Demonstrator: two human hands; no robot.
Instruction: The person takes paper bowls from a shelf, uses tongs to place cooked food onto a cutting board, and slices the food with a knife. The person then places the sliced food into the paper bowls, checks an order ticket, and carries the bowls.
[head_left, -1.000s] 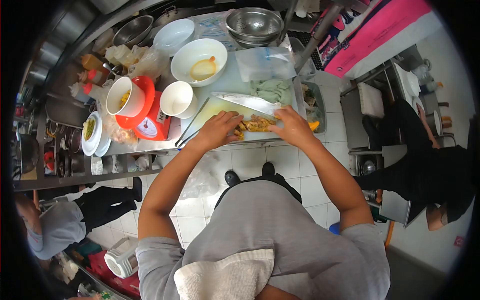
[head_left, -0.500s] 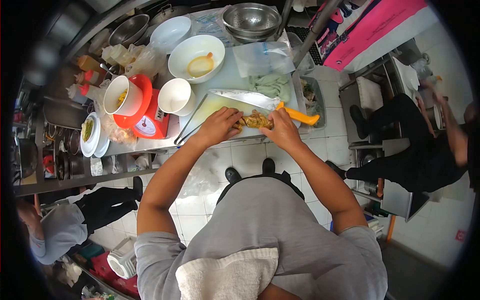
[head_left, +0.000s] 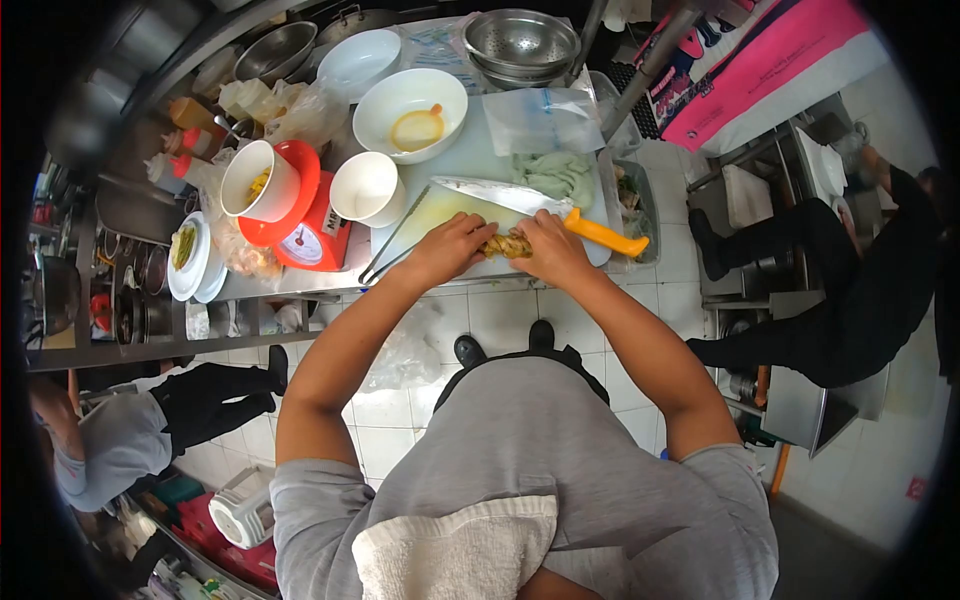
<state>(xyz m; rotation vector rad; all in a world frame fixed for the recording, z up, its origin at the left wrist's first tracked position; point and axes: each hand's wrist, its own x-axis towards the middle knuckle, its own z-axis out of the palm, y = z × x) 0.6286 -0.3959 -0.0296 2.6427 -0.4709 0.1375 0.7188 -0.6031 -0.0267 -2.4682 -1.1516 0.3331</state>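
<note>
Both of my hands are at the near edge of a pale cutting board (head_left: pixel 425 213), closed on a lumpy yellow-brown piece of food (head_left: pixel 508 246); it looks like seasoned meat, though I cannot make out the exact kind. My left hand (head_left: pixel 450 246) grips its left end with curled fingers. At the other end, my right hand (head_left: pixel 552 250) presses over it and covers part of it. Just beyond lies a large knife (head_left: pixel 606 234) with an orange-yellow handle, its blade pointing left. Metal tongs (head_left: pixel 394 240) lie left of my left hand.
Left are a white tub (head_left: pixel 368 190), a red scale (head_left: pixel 318 235) bearing another tub (head_left: pixel 258 182), and plates (head_left: pixel 190 270). Behind stand a white bowl (head_left: pixel 411 112), colander (head_left: pixel 520 42), plastic bag (head_left: pixel 543 120) and green cloth (head_left: pixel 555 178). Other people are at both sides.
My hands have come closer together over the food, and my right hand now covers more of it. The view has shifted slightly. The person at right has moved an arm.
</note>
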